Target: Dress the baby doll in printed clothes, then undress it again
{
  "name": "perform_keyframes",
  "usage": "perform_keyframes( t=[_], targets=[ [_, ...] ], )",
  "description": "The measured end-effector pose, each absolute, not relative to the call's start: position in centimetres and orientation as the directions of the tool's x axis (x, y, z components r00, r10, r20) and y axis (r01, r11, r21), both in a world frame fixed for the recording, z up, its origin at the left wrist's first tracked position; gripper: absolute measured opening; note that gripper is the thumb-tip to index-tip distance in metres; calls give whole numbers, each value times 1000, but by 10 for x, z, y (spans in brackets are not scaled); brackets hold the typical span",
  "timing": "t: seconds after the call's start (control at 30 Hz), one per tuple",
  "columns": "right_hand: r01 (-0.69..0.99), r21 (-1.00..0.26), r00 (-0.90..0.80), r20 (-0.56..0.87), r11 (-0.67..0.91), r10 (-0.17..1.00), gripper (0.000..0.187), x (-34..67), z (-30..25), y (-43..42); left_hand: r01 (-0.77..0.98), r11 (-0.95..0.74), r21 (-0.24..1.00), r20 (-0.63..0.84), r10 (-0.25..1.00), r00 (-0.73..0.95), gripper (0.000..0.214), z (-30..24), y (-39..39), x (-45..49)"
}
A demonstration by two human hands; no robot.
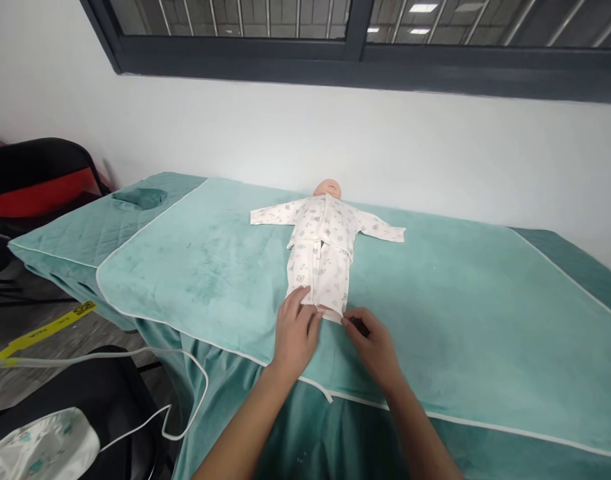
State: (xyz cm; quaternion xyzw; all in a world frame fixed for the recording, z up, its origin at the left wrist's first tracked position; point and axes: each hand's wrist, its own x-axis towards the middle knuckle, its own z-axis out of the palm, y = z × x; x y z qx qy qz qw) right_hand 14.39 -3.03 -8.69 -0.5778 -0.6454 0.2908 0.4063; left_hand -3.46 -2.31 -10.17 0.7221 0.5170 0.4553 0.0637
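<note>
A baby doll (328, 189) lies on its back with its head toward the wall. It wears a white printed baby top (324, 219), sleeves spread out to both sides, and matching baby trousers (330, 277). My left hand (296, 333) is at the lower hem, its fingers closed on the cloth between the two trouser legs. On the other side, my right hand (374, 343) pinches the outer corner of the right-hand leg's cuff. Between my hands that cuff is spread, and a little skin-coloured surface shows inside it.
A teal cover (475, 313) with white piping drapes the bed, which has a face hole (140, 198) at its left end. A black chair (85, 400) holding white printed cloth (45, 443) and a white cable (205, 383) stand front left. The wall (435, 153) borders the far side.
</note>
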Motion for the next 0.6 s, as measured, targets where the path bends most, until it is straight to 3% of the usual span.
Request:
perform_keyframes(
  t=[0.3,0.43,0.53,0.6],
  targets=[
    [567,-803,-21,205,181,978,36,144,-85,-45,679,-385,625,570,819,-59,14,-113,-63,-56],
    [611,-761,-101,197,217,975,39,134,-122,-88,721,-304,622,516,852,-86,19,-132,-114,-82],
    [561,-814,-198,45,151,979,41,121,-172,-130,755,-362,547,526,850,26,24,-154,-157,-106],
    [555,-804,-298,49,215,953,42,115,-202,-151,746,-470,471,553,817,165,22,-168,-184,-123]
  ],
)
